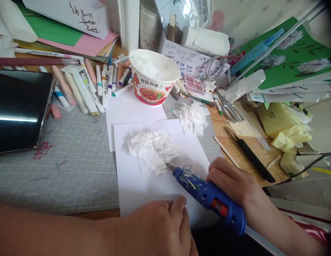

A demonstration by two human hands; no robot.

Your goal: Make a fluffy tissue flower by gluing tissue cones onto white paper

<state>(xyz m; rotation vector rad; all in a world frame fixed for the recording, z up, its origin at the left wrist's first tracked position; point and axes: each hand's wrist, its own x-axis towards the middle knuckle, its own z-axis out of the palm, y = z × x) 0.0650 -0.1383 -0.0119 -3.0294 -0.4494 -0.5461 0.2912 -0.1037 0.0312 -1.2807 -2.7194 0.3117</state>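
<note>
glue gun (206, 195) in right hand (236, 181)

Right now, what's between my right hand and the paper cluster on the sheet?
The head view shows the blue glue gun, held in your right hand, its nozzle by the paper cluster, above the white sheet.

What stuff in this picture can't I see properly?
Head view: the palm of the left hand, hidden by the hand's back.
Head view: the left end of the black device, cut by the picture edge.
Head view: the bottom inside the bowl, under white stuff.
Head view: the grip of the glue gun, inside the right hand.
</note>
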